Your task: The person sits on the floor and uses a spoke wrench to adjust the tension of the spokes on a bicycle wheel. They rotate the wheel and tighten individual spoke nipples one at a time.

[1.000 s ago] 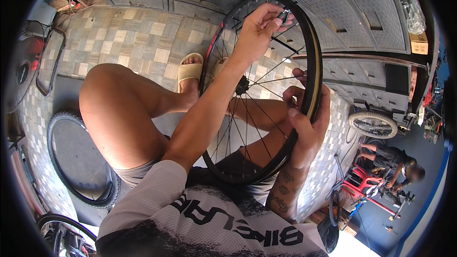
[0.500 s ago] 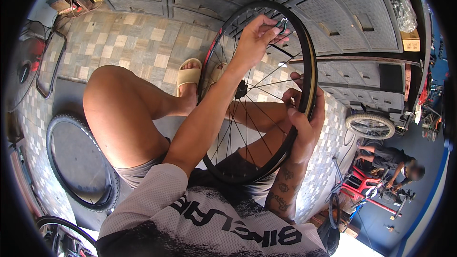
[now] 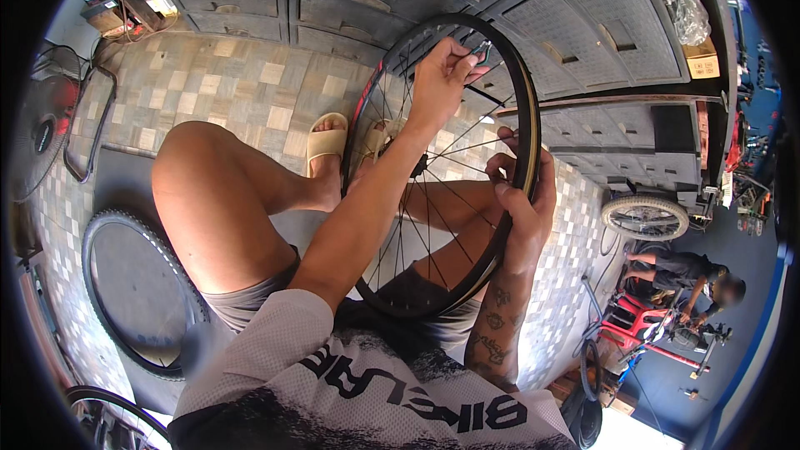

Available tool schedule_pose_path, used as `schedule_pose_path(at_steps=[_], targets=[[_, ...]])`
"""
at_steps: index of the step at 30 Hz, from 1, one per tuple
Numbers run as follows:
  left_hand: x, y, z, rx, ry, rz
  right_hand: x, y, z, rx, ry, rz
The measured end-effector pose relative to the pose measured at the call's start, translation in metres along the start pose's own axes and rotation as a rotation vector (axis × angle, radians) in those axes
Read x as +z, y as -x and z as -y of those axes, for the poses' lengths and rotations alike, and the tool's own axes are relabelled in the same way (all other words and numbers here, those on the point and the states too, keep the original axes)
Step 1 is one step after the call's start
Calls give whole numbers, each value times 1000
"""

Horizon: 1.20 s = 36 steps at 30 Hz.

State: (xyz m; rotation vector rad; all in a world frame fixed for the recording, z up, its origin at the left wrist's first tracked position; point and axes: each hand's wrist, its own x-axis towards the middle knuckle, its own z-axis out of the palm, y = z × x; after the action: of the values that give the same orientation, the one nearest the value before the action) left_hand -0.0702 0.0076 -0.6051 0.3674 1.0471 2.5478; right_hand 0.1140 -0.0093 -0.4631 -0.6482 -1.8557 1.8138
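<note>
A spoked bicycle wheel (image 3: pixel 527 108) with a black rim and a thin tan strip along its edge stands tilted between my legs. My left hand (image 3: pixel 444 79) is inside the upper part of the wheel, pinching a small dark-and-silver spoke wrench (image 3: pixel 483 51) near the rim. On the wheel's right side, my right hand (image 3: pixel 527 210) is wrapped round the rim, thumb on the near face and fingers curled through the spokes. The dark hub (image 3: pixel 418 164) sits at the wheel's middle, partly behind my left forearm. No tyre shows on this rim.
Grey drawer cabinets (image 3: pixel 583 33) stand close beyond the wheel. A loose knobby tyre (image 3: pixel 98 283) lies at left, near a standing fan (image 3: pixel 46 121). At right, another person (image 3: pixel 687 283) works by a red chair (image 3: pixel 627 317) and a bicycle; another wheel (image 3: pixel 644 218) is by the cabinets.
The wheel and both hands have shifted slightly left, and its top sits a little lower. My left hand keeps its pinch on the spoke wrench, and my right hand still grips the rim.
</note>
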Motion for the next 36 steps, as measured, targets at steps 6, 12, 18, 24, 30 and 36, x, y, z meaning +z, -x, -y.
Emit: schedule_pose_path(at_steps=[6, 12, 18, 24, 30, 36], targets=[[-11, -6, -4, -131, 251, 153, -2, 0, 1, 0, 6, -16], [-13, -9, -16, -229, 136, 153, 1, -1, 0, -3, -4, -12], [5, -14, -16, -196, -393, 26, 3, 0, 4, 28, 9, -8], [-4, 1, -13, -107, 142, -126, 7, -1, 7, 23, 39, 21], [-3, -6, -22, -68, -119, -36, 10, -1, 7, 21, -17, 20], [0, -7, -21, -139, -178, -5, 7, -1, 6, 16, 1, 27]])
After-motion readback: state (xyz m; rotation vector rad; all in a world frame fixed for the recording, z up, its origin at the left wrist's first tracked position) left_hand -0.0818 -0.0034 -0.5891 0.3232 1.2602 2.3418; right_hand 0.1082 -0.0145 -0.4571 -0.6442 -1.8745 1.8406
